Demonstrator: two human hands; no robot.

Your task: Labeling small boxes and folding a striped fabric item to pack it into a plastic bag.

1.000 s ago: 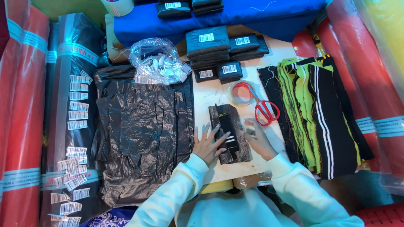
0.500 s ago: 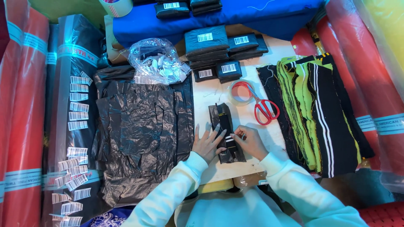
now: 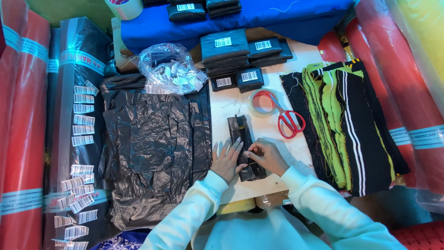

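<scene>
We saw a small black plastic packet (image 3: 245, 148) lying on the pale table (image 3: 231, 104), just right of a spread heap of black plastic bags (image 3: 152, 148). The left hand (image 3: 227, 159) lay flat on the packet's left edge with the fingers stretched out and apart, pressing rather than gripping. The right hand (image 3: 267, 156) sat on the packet's right side, its fingers curled in and pinching the plastic near the middle; how firmly they were clamped we could not tell. Both arms wore pale mint sleeves (image 3: 323, 208).

Just beyond the packet lay a roll of clear tape (image 3: 259, 103), and red-handled scissors (image 3: 289, 118) rested partly across it. Farther up the table stood stacks of finished black packets with white labels (image 3: 231, 51), some of them on a blue cloth (image 3: 259, 14). A clear bag of small white slips (image 3: 169, 69) sat at the top of the black bags. To the right we saw a pile of black and bright green striped cloth (image 3: 342, 120). On the left, white label stickers (image 3: 81, 139) were stuck in rows down a black roll, beside a red roll (image 3: 23, 115).
</scene>
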